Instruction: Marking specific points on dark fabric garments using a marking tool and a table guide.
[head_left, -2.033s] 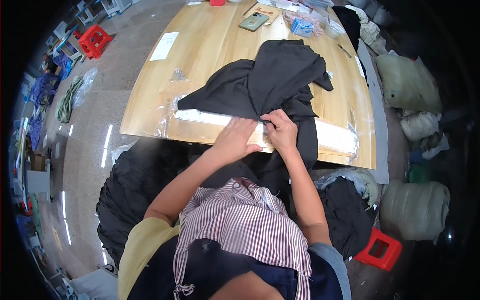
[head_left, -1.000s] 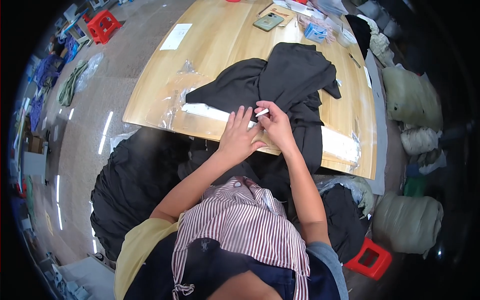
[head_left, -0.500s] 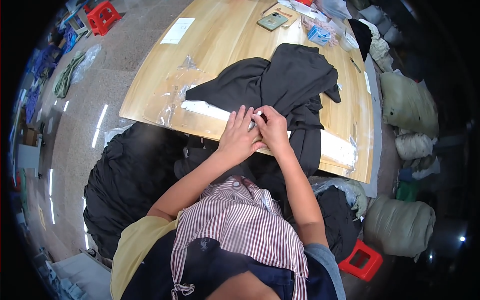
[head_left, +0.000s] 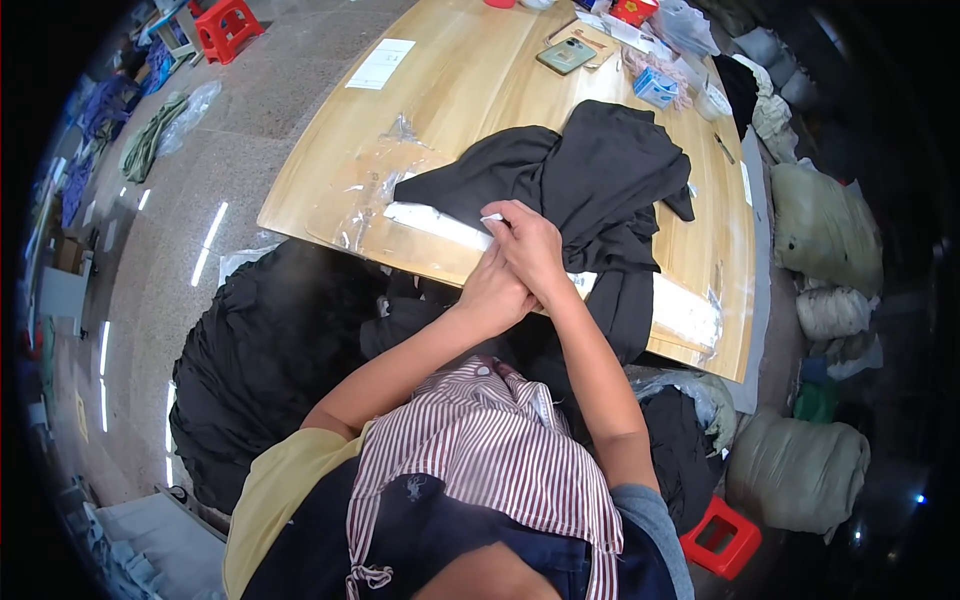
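My two hands meet over the front edge of the wooden table, just short of a black garment. My right hand (head_left: pixel 534 246) lies across my left, its thumb and fingers closed around a small white piece (head_left: pixel 491 218) that is too small to name. Beneath it rests my left hand (head_left: pixel 494 294), touching the right; its fingers are mostly covered, so their pose is hidden. Crumpled on the tabletop beyond the fingertips is the black garment (head_left: pixel 614 165), with part of it hanging over the front edge to the right of my right wrist.
The wooden table (head_left: pixel 330 150) holds a phone (head_left: pixel 566 56), a blue box (head_left: pixel 656 87) and a paper sheet (head_left: pixel 380 64). A big heap of black cloth (head_left: pixel 265 380) lies left of my legs. Red stools (head_left: pixel 722 538) and olive bundles (head_left: pixel 800 470) stand on the floor.
My right hand has turned and slid over my left, covering its fingers, which were stretched out before. The white piece has shifted left with the right fingertips. The view has moved slightly.
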